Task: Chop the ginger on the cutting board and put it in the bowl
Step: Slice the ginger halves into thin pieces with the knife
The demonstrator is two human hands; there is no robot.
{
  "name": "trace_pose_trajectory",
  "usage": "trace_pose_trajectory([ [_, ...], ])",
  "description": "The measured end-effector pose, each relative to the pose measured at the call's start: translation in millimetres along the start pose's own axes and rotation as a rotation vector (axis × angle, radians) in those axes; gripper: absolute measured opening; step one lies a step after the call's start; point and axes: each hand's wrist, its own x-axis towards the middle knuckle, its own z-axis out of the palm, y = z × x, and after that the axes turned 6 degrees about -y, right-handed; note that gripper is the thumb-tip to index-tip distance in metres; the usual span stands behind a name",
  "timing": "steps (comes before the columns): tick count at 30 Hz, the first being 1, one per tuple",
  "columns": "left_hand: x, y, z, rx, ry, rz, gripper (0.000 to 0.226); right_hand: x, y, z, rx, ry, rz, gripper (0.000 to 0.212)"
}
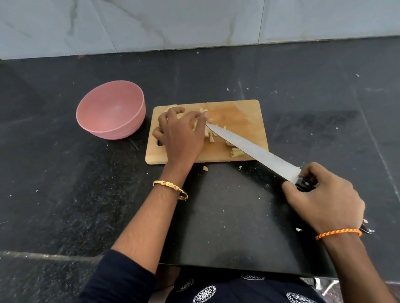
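I'm looking down at a home kitchen: a dark speckled stone bench (54, 173) meets pale marbled wall tiles (173, 12) at twelve o'clock, with a wooden cutting board (241, 121), a knife (253, 148) and a pink bowl (111, 110) on it.

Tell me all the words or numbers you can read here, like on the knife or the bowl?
None: no words, numbers or labels show anywhere.
The knife blade looks plain.
The pink bowl is plain.
The wooden cutting board shows no print.
The sleeve carries only white flower patterns, no letters.
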Motion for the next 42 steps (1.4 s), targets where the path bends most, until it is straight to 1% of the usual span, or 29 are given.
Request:
trace_pose_trajectory([
  [3, 4, 2, -5, -0.106, -0.013, -0.013, 0.041, 2, -2, 2, 0.07, -0.032, 0.068, 0.019],
  [5, 7, 2, -10, -0.157, -0.02, -0.014, 0.034, 5, -7, 2, 0.129, -0.058, 0.092, 0.02],
  [7, 12, 1, -15, -0.155, -0.052, 0.001, 0.028, 11, -15, 2, 0.188, -0.083, 0.087, 0.024],
  [10, 25, 4, -20, -0.04, -0.142, 0.029, 0.035, 22, -29, 5, 0.285, -0.101, 0.062, 0.03],
  [14, 44, 18, -18, 0.225, -0.287, 0.034, 0.042, 39, -44, 10, 0.383, -0.099, 0.036, 0.03],
  [15, 46, 21, -16, 0.263, -0.312, 0.044, 0.041, 42, -46, 11, 0.383, -0.113, 0.033, 0.03],
  [17, 52, 27, -14, 0.26, -0.341, 0.059, 0.034, 46, -50, 13, 0.384, -0.144, 0.026, 0.03],
  [21, 58, 28, -12, 0.041, -0.419, 0.104, 0.018, 45, -49, 16, 0.359, -0.201, 0.046, 0.029],
  [25, 59, 28, -9, -0.175, -0.436, 0.102, 0.018, 43, -43, 17, 0.303, -0.256, 0.075, 0.028],
  [28, 57, 30, -5, -0.234, -0.432, 0.11, 0.022, 43, -40, 18, 0.262, -0.305, 0.064, 0.025],
  [30, 56, 32, -1, -0.235, -0.395, 0.108, 0.026, 43, -40, 17, 0.234, -0.329, 0.048, 0.022],
  [32, 54, 35, 3, -0.204, -0.361, 0.107, 0.025, 43, -41, 17, 0.192, -0.342, 0.027, 0.02],
  [35, 54, 37, 6, -0.147, -0.411, 0.126, 0.024, 44, -42, 15, 0.114, -0.316, 0.007, 0.019],
  [37, 54, 38, 7, -0.112, -0.451, 0.124, 0.036, 46, -43, 15, 0.085, -0.304, -0.008, 0.019],
  [39, 54, 38, 7, -0.108, -0.449, 0.108, 0.044, 48, -45, 14, 0.068, -0.306, -0.03, 0.018],
  [42, 55, 41, 7, -0.142, -0.459, 0.097, 0.045, 50, -51, 16, 0.024, -0.304, -0.048, 0.02],
])
